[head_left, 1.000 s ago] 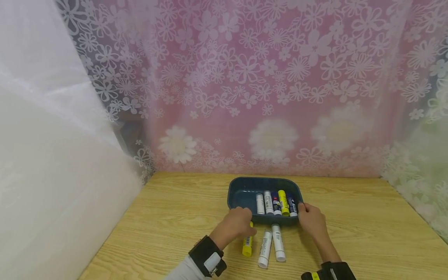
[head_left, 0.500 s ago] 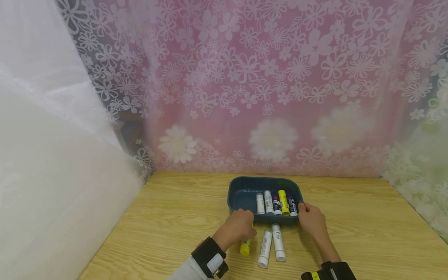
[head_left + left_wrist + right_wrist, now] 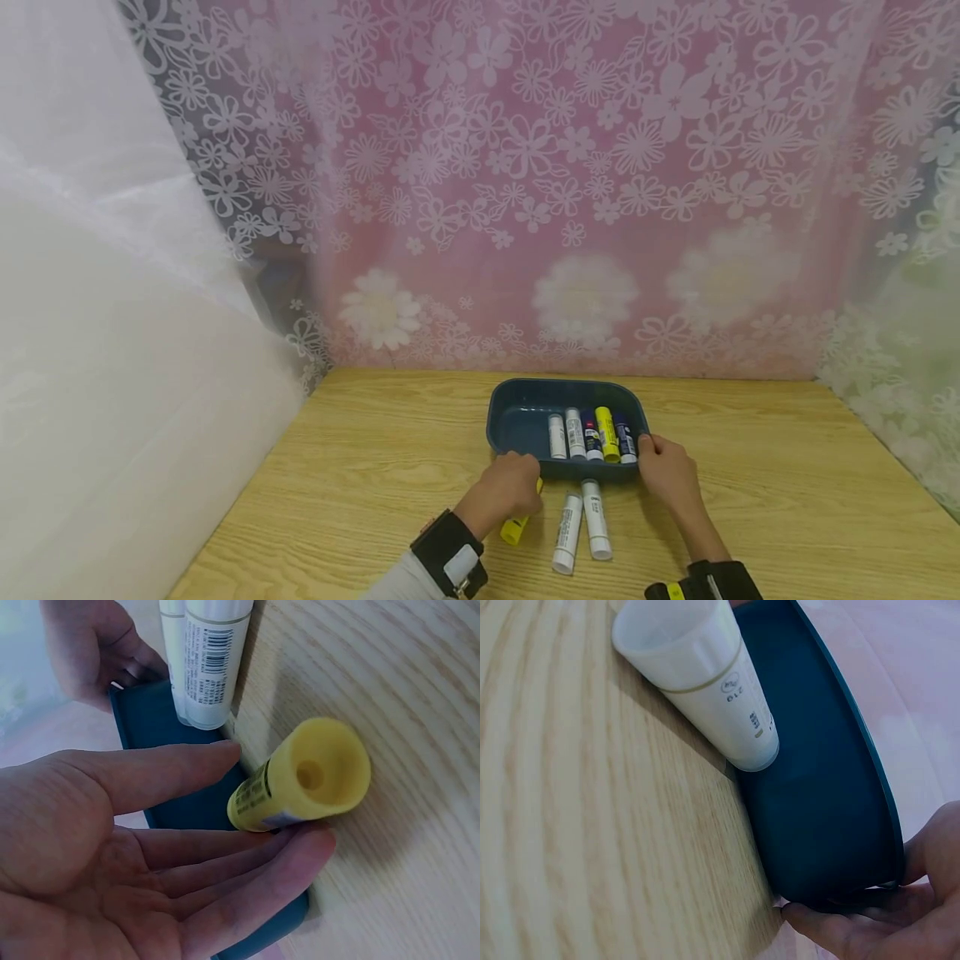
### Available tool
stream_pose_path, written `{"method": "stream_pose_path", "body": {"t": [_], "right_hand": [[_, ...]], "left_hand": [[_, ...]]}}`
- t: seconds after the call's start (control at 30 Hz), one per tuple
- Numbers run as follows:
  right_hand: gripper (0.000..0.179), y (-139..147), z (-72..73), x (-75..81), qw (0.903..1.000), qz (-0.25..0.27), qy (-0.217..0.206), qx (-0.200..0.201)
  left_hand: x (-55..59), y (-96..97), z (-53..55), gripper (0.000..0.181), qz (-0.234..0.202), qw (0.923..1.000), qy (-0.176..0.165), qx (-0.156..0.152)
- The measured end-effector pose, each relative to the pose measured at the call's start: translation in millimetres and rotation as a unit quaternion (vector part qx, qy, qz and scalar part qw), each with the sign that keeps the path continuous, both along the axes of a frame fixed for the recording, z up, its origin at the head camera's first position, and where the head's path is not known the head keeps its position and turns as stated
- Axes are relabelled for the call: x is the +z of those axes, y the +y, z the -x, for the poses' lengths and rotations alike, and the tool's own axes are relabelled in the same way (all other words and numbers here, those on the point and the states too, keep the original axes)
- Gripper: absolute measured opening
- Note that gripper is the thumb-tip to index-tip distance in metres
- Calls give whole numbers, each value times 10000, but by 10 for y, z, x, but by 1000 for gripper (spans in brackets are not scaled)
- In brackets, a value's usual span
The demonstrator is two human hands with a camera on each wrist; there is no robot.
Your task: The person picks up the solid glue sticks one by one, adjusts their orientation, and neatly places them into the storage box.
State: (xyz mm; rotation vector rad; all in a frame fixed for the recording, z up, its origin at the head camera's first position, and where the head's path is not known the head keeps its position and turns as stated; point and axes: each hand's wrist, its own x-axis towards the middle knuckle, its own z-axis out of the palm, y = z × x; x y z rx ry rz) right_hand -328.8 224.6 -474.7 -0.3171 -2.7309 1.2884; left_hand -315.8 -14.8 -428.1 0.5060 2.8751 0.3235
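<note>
My left hand [image 3: 501, 490] is at a yellow glue stick [image 3: 514, 530] lying on the table in front of the tray. In the left wrist view, nearly straight fingers [image 3: 247, 889] touch the yellow stick's side, while the thumb lies near its other side; thumb contact is unclear. My right hand [image 3: 669, 473] grips the front right corner of the dark teal tray [image 3: 517, 429], thumb at the rim, fingers low on the wall. Several glue sticks stand side by side in the tray's right part, a yellow one [image 3: 607, 435] among them.
Two white glue sticks, one left [image 3: 567, 533] and one right [image 3: 596, 521], lie on the wooden table [image 3: 375, 467] in front of the tray. A flowered pink curtain [image 3: 480, 208] hangs behind the table, and a white sheet [image 3: 135, 333] borders its left side.
The near end of the yellow glue stick has swung left, so it now lies slanted. My left hand has shifted slightly with it. Right hand and tray stay put.
</note>
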Motion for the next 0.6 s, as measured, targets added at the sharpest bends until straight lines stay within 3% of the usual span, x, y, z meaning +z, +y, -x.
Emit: {"method": "stream_pose_path", "body": {"t": [0.6], "right_hand": [[52,-7,-1,2,10000,13,-13,-11]], "left_hand": [[-141,-7,34,22,151,9992,356,117]]}}
